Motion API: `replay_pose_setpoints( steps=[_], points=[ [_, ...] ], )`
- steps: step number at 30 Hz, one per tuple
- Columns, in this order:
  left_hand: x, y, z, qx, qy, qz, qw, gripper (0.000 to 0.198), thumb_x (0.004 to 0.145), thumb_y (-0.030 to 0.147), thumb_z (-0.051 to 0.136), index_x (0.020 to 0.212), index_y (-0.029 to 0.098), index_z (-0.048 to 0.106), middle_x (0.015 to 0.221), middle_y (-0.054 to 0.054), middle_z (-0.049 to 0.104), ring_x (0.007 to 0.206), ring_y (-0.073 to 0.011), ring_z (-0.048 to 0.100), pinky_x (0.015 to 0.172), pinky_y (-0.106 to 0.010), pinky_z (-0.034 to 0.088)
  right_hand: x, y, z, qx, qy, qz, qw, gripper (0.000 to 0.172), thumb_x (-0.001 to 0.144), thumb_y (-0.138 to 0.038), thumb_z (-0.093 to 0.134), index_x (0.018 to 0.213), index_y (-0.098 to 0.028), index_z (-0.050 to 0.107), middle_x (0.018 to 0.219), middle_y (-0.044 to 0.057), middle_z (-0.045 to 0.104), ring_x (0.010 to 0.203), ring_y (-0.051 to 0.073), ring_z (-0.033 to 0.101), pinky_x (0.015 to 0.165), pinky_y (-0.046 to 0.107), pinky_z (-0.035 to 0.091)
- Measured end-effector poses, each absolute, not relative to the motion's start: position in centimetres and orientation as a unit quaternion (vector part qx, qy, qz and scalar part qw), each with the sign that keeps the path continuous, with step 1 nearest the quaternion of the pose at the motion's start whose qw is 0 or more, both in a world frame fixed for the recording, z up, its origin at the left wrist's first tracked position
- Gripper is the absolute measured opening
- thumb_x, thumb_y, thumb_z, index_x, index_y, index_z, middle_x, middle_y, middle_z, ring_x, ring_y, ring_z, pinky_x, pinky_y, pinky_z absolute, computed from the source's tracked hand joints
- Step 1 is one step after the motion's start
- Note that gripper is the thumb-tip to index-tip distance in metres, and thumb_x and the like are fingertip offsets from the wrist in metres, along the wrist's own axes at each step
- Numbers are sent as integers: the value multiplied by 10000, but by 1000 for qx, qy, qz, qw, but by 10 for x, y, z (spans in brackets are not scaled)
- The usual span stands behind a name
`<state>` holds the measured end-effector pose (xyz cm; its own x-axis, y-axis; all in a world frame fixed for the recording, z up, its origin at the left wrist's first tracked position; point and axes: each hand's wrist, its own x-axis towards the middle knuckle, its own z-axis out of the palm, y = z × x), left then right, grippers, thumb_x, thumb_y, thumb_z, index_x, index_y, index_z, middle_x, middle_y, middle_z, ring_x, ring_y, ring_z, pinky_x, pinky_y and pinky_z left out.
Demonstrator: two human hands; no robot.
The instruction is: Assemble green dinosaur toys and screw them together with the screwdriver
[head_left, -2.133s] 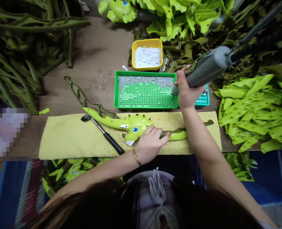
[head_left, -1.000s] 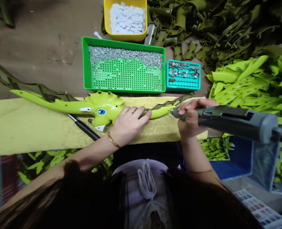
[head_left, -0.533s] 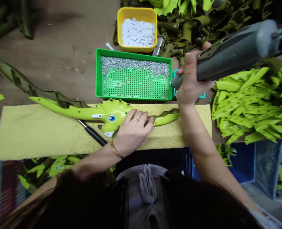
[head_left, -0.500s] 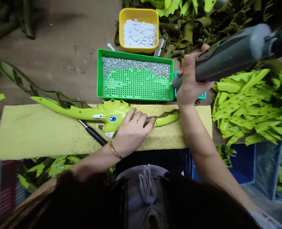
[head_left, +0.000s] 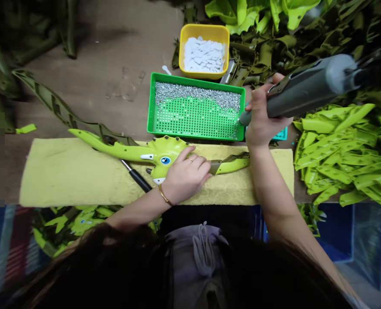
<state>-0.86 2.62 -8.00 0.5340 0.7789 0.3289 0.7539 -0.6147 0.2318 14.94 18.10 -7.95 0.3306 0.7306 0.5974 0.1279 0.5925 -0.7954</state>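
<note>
On the yellow cloth [head_left: 68, 180] lies a lime-green plastic dinosaur toy [head_left: 113, 152] with a blue eye, white horns and a long curved body. My left hand [head_left: 187, 174] is closed around the toy just right of its head. An olive-green frame piece [head_left: 53, 99] runs behind the toy and off to the left. My right hand [head_left: 263, 116] grips a grey power screwdriver [head_left: 306, 86], its tip at the right end of the green basket [head_left: 150, 109] of small silver screws. A black-handled screwdriver [head_left: 139, 180] lies partly beneath the toy.
A yellow tub [head_left: 205, 74] of white pieces stands behind the basket. Lime-green parts [head_left: 341, 150] are heaped at right, with olive parts [head_left: 264, 53] piled at the back. Blue bins [head_left: 335, 231] sit below the table edge.
The whole view has shifted, so the table things appear farther right and mostly a little lower. Both hands keep their holds, and the power screwdriver's tip stays by the basket's right end.
</note>
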Motion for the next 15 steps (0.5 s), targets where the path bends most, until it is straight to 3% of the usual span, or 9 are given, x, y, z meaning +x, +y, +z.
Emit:
replay_pose_setpoints(
  steps=[7,10,15],
  points=[
    [-9,27,-81,875,443,187,55,205,913,298,537,941,136,659,876,-74,717,817,-213,645,1004,-475,453,158,131,-30,-280,-504,237,782,253,800,-373,698,1034,-295,643,766,-61,635,453,21,479,390,173,371],
    [-8,27,-82,871,449,187,70,208,906,300,542,924,132,662,879,-73,716,821,-214,644,1014,-481,444,161,85,-26,-318,-559,245,725,273,830,-471,637,1076,-356,614,754,-66,584,407,30,427,346,193,360],
    [-7,27,-85,865,459,187,82,218,908,307,513,918,151,664,886,-61,705,831,-216,643,1016,-513,444,166,44,-40,-382,-595,238,666,368,797,-588,614,1116,-420,545,784,-69,534,447,56,452,403,240,446]
  ],
)
